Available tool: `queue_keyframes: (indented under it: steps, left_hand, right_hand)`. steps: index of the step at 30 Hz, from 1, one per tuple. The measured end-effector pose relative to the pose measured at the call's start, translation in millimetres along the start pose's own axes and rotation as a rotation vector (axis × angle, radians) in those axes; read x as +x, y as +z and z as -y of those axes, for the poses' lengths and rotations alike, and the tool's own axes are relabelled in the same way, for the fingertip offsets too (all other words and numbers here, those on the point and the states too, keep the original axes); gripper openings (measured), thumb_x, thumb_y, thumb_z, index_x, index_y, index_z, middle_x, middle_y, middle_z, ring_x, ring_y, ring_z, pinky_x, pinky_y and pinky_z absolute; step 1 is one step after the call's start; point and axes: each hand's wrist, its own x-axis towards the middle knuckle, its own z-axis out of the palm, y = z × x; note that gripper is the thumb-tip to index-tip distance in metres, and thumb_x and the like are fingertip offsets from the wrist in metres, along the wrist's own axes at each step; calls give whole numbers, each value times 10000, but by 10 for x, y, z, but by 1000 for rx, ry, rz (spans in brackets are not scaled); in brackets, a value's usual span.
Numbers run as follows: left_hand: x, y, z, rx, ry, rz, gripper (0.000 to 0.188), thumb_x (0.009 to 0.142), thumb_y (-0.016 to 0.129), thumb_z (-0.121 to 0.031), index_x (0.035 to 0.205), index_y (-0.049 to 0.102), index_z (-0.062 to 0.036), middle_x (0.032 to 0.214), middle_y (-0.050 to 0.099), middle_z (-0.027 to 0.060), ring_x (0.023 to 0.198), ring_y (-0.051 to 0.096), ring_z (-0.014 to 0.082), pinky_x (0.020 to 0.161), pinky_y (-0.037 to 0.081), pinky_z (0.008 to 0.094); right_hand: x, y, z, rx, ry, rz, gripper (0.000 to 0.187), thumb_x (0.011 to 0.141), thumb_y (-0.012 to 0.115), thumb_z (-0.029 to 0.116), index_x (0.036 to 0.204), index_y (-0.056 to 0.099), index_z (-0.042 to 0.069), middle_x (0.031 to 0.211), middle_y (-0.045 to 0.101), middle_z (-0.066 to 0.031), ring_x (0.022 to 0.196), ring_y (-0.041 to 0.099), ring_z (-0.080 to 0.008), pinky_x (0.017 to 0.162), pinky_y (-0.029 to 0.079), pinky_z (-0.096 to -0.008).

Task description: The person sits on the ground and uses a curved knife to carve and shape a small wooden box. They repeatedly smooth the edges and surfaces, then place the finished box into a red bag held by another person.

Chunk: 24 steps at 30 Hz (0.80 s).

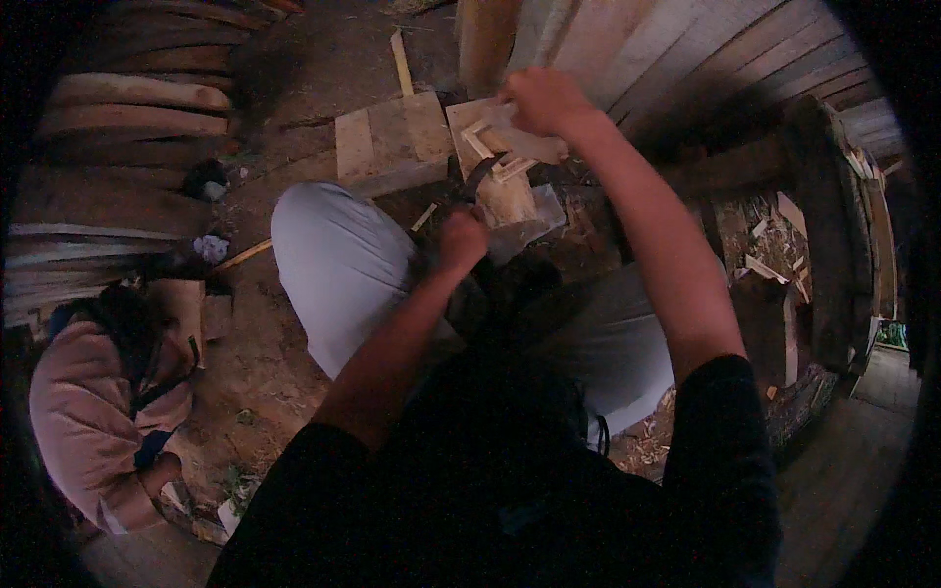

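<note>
Wooden piece [510, 147] is sitting on the light block [510, 201], ahead of the knees. I'm seeing right hand [539, 101] clamping fingers on it from above; left hand [461, 238] is fisting a dark curved blade [480, 174] touching it.

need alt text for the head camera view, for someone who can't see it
Seen from above, a seated person's left hand grips a dark curved blade tool against a pale wooden piece that the right hand steadies on a wood block. Planks lie stacked at left, and another person in a pink jacket crouches at lower left on the dirt floor.
</note>
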Motion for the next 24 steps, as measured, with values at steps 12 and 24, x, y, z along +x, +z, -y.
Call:
queue_keyframes:
  steps: [12,24]
  left_hand:
    - [297,-810,-134,-699,-517,681,343,941,510,-445,826,478,-123,630,409,-20,445,371,109,382,271,275]
    - [432,-1283,-295,-619,-616,769,328,864,674,-382,750,438,-186,617,424,-59,420,337,34,340,213,211]
  right_hand:
    - [-233,250,-174,-73,53,-185,318,753,694,213,1066,732,171,875,684,-167,888,669,-347,781,547,-445]
    - [-550,476,-216,159,289,-209,285,812,673,263,1061,708,130,897,673,-224,850,666,-389,777,545,-466]
